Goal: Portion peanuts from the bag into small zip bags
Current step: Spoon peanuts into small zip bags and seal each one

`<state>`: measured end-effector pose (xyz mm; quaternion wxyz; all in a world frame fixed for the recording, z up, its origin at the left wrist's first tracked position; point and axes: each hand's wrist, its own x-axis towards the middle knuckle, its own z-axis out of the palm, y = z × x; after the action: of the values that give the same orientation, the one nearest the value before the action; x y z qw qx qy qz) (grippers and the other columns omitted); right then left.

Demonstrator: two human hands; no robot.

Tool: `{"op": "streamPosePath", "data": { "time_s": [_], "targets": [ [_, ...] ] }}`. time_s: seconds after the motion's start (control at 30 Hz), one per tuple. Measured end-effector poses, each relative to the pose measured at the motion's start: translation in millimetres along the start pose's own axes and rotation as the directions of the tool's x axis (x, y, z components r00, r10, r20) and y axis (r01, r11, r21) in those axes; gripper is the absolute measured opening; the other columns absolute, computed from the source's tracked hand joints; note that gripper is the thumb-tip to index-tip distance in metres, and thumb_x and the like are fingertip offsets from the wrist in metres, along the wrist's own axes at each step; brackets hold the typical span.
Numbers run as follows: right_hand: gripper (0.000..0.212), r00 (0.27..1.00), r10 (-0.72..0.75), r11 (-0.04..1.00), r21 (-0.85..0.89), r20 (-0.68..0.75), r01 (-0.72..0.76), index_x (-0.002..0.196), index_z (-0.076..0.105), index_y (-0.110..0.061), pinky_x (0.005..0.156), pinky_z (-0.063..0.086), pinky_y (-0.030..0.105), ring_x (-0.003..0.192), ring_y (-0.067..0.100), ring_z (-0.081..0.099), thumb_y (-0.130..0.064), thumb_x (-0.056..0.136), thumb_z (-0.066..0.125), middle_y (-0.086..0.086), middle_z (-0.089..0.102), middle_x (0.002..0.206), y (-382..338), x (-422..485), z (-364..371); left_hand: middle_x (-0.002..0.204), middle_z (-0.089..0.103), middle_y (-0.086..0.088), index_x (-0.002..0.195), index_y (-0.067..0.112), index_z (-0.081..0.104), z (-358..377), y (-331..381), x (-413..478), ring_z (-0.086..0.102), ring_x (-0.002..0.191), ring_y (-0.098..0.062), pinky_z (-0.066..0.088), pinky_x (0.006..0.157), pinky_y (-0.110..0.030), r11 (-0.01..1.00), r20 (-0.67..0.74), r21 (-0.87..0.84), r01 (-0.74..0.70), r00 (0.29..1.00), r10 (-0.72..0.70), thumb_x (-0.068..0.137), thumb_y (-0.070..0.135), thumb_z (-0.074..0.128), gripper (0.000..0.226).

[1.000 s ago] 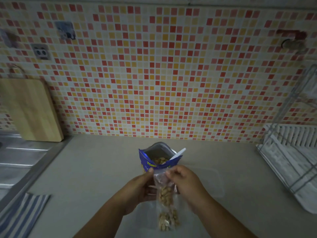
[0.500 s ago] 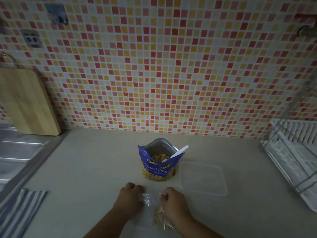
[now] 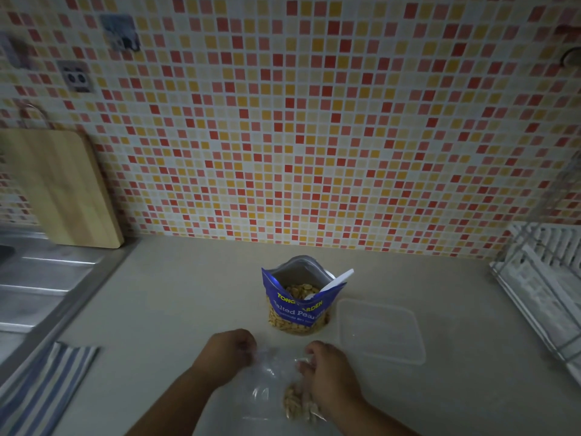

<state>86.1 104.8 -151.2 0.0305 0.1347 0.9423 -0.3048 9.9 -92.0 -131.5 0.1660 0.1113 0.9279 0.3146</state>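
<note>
Both grips on half-filled clear zip bag (image 3: pixel 276 382)

Head camera looks forward-down (wide-angle) over the counter (image 3: pixel 176 309).

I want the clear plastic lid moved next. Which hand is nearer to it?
Right. The right hand sits just left of the clear plastic lid, pinching the small zip bag. The left hand is farther left, beyond the bag.

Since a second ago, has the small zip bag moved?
Yes. The small zip bag dropped from in front of the peanut bag onto the counter.
</note>
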Motion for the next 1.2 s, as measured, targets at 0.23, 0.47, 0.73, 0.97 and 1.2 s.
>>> {"op": "streamPosePath", "data": {
  "time_s": [0.23, 0.47, 0.73, 0.97, 1.2],
  "targets": [
    [0.015, 0.976, -0.216, 0.917, 0.335, -0.039, 0.216, 0.090, 0.061, -0.040, 0.066, 0.036, 0.006, 0.071, -0.007, 0.048, -0.031, 0.081, 0.069, -0.018, 0.051, 0.081, -36.7, -11.9, -32.0, 0.057, 0.061, 0.027, 0.065, 0.032, 0.062, -30.5, 49.2, -10.2, 0.054, 0.058, 0.009, 0.040, 0.059, -0.008, 0.981, 0.105, -0.121, -0.155, 0.980, 0.168, 0.068, 0.014, 0.078, 0.024],
    [0.024, 0.987, -0.066, 0.825, 0.549, -0.148, 0.137, 0.069, 0.061, -0.036, 0.069, 0.046, 0.015, 0.069, 0.000, 0.056, -0.019, 0.082, 0.070, -0.002, 0.064, 0.079, -47.3, -8.8, -65.3, 0.064, 0.067, 0.005, 0.077, 0.014, 0.074, -29.5, 77.3, -27.4, 0.056, 0.059, -0.006, 0.044, 0.059, -0.016, 0.832, 0.044, -0.542, -0.119, 0.985, 0.170, 0.065, 0.017, 0.077, 0.013],
    [0.015, 0.986, 0.013, 0.754, 0.649, -0.169, 0.101, 0.067, 0.062, -0.027, 0.063, 0.044, 0.021, 0.064, 0.005, 0.055, -0.026, 0.078, 0.071, -0.010, 0.063, 0.066, -61.2, -18.2, -88.6, 0.044, 0.043, 0.006, 0.045, 0.028, 0.036, -15.0, 95.9, -27.2, 0.041, 0.045, -0.007, 0.030, 0.046, -0.015, 0.944, -0.412, -0.085, -0.319, 0.874, 0.258, 0.066, 0.016, 0.078, 0.048],
    [0.024, 0.998, -0.017, 0.824, 0.564, -0.055, 0.046, 0.065, 0.069, -0.035, 0.076, 0.056, 0.029, 0.074, 0.008, 0.065, -0.017, 0.081, 0.064, -0.007, 0.071, 0.075, -73.0, -20.6, -106.6, 0.061, 0.046, 0.010, 0.061, 0.024, 0.044, -18.5, 106.4, -35.2, 0.046, 0.062, -0.016, 0.029, 0.052, -0.016, 0.920, -0.439, 0.156, -0.359, 0.810, 0.390, 0.066, 0.013, 0.071, 0.030],
    [0.027, 0.997, -0.069, 0.895, 0.440, -0.029, 0.075, 0.096, 0.075, -0.023, 0.084, 0.057, 0.027, 0.095, 0.019, 0.066, -0.009, 0.089, 0.053, 0.003, 0.072, 0.103, -70.3, -16.7, -120.6, 0.118, 0.048, 0.024, 0.122, 0.035, 0.046, -32.3, 120.9, -43.5, 0.035, 0.105, 0.003, 0.025, 0.089, -0.007, 0.845, -0.323, 0.234, -0.480, 0.782, 0.534, 0.054, 0.066, 0.072, 0.079]
  ]
}}
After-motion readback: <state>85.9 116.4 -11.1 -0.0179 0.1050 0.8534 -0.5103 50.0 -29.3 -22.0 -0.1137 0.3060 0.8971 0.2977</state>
